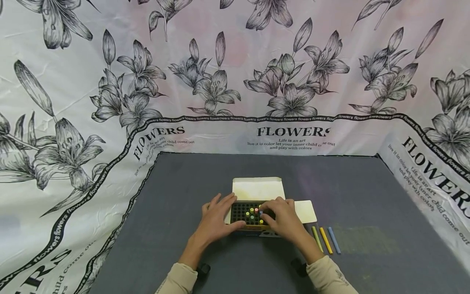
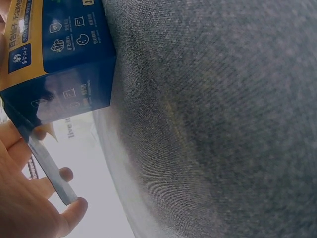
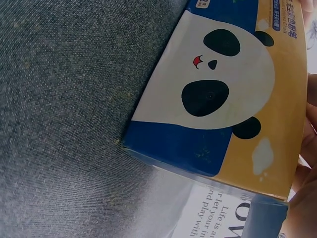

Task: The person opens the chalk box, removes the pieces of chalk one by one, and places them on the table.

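A chalk box point(image 1: 249, 228) stands on the grey table, its lid point(image 1: 258, 188) folded back. Its black insert point(image 1: 237, 212) has rows of round holes, and several coloured chalk sticks stand in them, ends up. My left hand point(image 1: 216, 218) grips the box's left side, thumb along the front edge; in the left wrist view its fingers point(image 2: 74, 213) lie around the side flap point(image 2: 52, 168). Over the insert's right part, my right hand point(image 1: 288, 218) pinches a blue chalk stick point(image 1: 261, 212) between thumb and forefinger. A panda face point(image 3: 213, 79) covers the box front in the right wrist view.
To the right of the box lie a green chalk stick point(image 1: 317, 239), a yellow one point(image 1: 325, 240) and a blue one point(image 1: 334, 240), side by side. A side flap point(image 1: 305, 211) sticks out rightward. Flower-printed cloth point(image 1: 293, 134) borders the table point(image 1: 367, 196) behind and at both sides.
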A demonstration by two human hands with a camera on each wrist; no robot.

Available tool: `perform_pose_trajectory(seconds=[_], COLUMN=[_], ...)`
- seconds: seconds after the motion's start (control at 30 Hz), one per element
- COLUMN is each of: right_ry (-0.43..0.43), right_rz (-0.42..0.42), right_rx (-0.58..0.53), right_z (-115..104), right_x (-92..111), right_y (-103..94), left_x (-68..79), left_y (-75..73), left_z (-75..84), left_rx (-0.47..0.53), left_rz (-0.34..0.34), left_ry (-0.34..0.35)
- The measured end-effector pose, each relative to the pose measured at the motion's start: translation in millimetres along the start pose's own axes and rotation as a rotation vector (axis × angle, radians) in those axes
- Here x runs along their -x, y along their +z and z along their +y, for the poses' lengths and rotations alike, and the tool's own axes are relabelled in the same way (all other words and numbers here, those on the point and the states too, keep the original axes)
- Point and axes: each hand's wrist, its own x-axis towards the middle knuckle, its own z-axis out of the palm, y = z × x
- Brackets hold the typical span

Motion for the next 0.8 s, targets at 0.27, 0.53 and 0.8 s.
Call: perform_pose_trajectory(seconds=[0.27,0.53,0.8], right_ry=[-0.042,-0.116,-0.152], right_rz=[0.016,0.075,0.184], right_rx=[-0.041,-0.087,-0.145], right_z=[4.3,5.3,7.3], right_x=[1.8,2.4,1.2], right_y=[-0.4,-2.5,-5.2], left_x=[-1.2,-0.8,-1.2], left_y=[-0.2,0.6,1.6], left_z=[-0.3,-0.4,-0.4], left_rx=[-0.009,-0.011,-0.006], left_rz=[0.004,0.008,0.007], left_ry=[0.006,0.009,0.004])
